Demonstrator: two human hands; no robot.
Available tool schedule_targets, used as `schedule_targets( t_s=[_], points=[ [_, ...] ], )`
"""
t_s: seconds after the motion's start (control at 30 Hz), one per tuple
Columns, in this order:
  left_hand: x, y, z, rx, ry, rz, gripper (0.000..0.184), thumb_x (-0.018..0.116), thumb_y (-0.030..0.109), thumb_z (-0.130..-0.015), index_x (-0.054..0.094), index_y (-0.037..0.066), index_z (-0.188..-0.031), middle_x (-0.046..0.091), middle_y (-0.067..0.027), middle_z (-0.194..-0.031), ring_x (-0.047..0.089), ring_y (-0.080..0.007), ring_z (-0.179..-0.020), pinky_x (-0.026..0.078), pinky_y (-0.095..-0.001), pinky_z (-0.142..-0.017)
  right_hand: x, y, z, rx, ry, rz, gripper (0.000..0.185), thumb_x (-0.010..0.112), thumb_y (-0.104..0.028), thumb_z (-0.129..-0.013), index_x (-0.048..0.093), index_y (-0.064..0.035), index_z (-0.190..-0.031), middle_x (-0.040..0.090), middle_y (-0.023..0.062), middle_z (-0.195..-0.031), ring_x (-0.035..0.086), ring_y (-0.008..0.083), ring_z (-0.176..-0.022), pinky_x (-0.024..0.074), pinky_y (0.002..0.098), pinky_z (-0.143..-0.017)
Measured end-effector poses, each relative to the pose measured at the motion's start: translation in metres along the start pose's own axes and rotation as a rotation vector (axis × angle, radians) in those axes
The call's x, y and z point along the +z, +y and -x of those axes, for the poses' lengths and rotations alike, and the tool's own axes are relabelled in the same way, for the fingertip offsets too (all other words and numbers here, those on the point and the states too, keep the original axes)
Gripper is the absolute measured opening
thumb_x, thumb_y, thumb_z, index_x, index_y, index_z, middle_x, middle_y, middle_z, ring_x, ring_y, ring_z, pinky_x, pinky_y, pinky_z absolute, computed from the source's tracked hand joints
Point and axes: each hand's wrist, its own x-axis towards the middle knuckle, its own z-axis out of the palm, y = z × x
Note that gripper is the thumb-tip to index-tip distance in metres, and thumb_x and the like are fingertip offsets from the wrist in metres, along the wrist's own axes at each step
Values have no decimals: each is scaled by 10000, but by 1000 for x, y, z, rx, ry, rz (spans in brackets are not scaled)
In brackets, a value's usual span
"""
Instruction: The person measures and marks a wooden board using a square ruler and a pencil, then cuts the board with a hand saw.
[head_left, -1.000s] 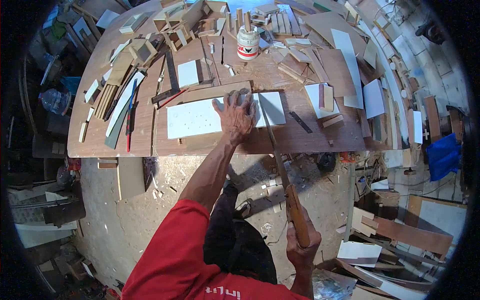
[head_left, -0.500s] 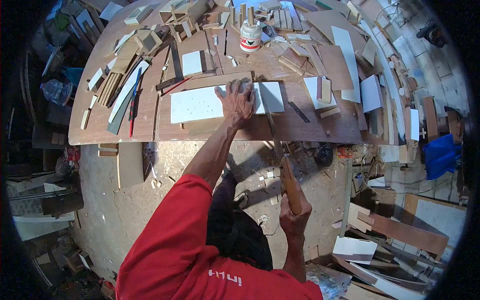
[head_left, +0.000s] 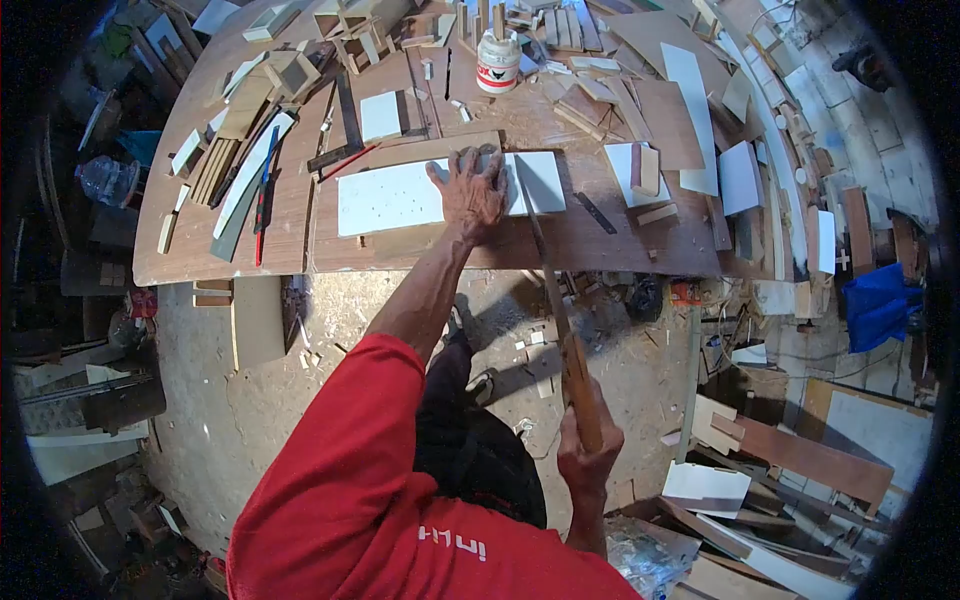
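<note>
A white board [head_left: 395, 198] lies along the near edge of the wooden table, over a brown wood strip. My left hand [head_left: 473, 195] presses flat on it with fingers spread. In my right hand [head_left: 590, 446] is the wooden handle of a handsaw [head_left: 549, 280]. Its blade slants up from below the table edge to the board, and the tip crosses the board to the right of my left hand. Whether the teeth sit inside a cut I cannot make out. A red pencil [head_left: 348, 163] and a dark metal square [head_left: 346, 125] rest beyond the board's left part.
A white glue jar [head_left: 497, 62] stands at the back with sticks behind it. A small metal strip [head_left: 596, 213] lies right of the board. Red and blue tools [head_left: 265, 200] lie at left. Wood offcuts [head_left: 740, 480] pile up at lower right; a blue bag [head_left: 880, 308] hangs above them.
My right hand and the saw have moved slightly down, toward my body, and the blade stands a little steeper. My left hand keeps its place on the board. The whole view has shifted slightly.
</note>
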Motion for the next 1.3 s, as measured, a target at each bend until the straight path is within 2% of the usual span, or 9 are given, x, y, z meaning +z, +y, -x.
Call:
schedule_targets(
  t_s=[0.4, 0.5, 0.83, 0.9, 0.97, 1.0, 1.13, 1.23, 1.3],
  points=[
    [8, 0, 1, 33, 52, -7, 481, 473, 447, -900, 487, 331, -1366, 462, -68, -1379, 325, -325, -1334, 104, -706, -1068, 12, -27, -50, 92, -108, 21, 460, 551, 14, -824, 540, 29, -1283, 661, 180, -1073, 638, 189, -961, 489, 296, -835],
    [-3, 2, -3, -3, -17, 10, 479, 472, 454, -896, 496, 329, -1358, 453, -64, -1392, 315, -320, -1342, 91, -704, -1073, 9, -17, -30, -75, -19, 3, 437, 559, -4, -831, 547, 41, -1266, 665, 180, -1055, 639, 188, -918, 496, 305, -812],
    [-2, 1, -4, -9, -41, 15, 457, 467, 443, -906, 508, 319, -1344, 435, -63, -1397, 314, -309, -1339, 92, -699, -1073, 9, -10, -9, 24, -13, -23, 418, 557, -3, -840, 549, 55, -1254, 673, 182, -1059, 657, 216, -896, 513, 306, -789],
    [-7, 1, 0, 3, -58, 15, 453, 460, 442, -910, 507, 321, -1344, 433, -62, -1400, 309, -310, -1342, 90, -699, -1073, 16, -3, -25, -126, 51, 56, 419, 555, -2, -837, 552, 51, -1253, 675, 174, -1038, 651, 200, -868, 509, 294, -775],
    [-10, 2, 0, 20, -58, 10, 448, 453, 442, -915, 507, 323, -1344, 432, -61, -1403, 305, -310, -1346, 88, -699, -1074, 20, -5, -41, 171, -111, 9, 430, 550, 4, -830, 549, 56, -1257, 672, 179, -1050, 656, 198, -897, 504, 296, -798],
    [-9, 2, -6, 11, -40, 14, 449, 456, 440, -914, 506, 324, -1345, 435, -60, -1401, 306, -311, -1346, 93, -701, -1073, 22, 1, -38, -16, -37, -21, 418, 550, 10, -827, 559, 53, -1243, 677, 175, -1029, 658, 194, -895, 505, 300, -786],
    [4, -1, -4, 7, -19, -6, 467, 479, 442, -897, 501, 330, -1350, 433, -59, -1409, 306, -314, -1347, 100, -707, -1071, 19, 8, -13, -152, 71, 80, 393, 545, 5, -833, 570, 45, -1223, 678, 158, -989, 644, 173, -862, 503, 307, -756],
    [5, -2, -3, 21, -27, -17, 485, 495, 442, -883, 495, 334, -1356, 423, -58, -1427, 297, -317, -1357, 96, -708, -1073, 19, 8, -38, 174, -126, 65, 420, 542, 9, -829, 551, 60, -1247, 673, 180, -1064, 650, 181, -965, 496, 307, -825],
    [-5, 2, -7, -7, -90, 9, 494, 500, 439, -880, 488, 336, -1363, 420, -59, -1438, 288, -320, -1365, 84, -707, -1077, 20, 4, -26, 100, -71, 3, 420, 544, 9, -832, 550, 55, -1250, 674, 164, -1019, 648, 173, -912, 500, 297, -797]
  ],
)
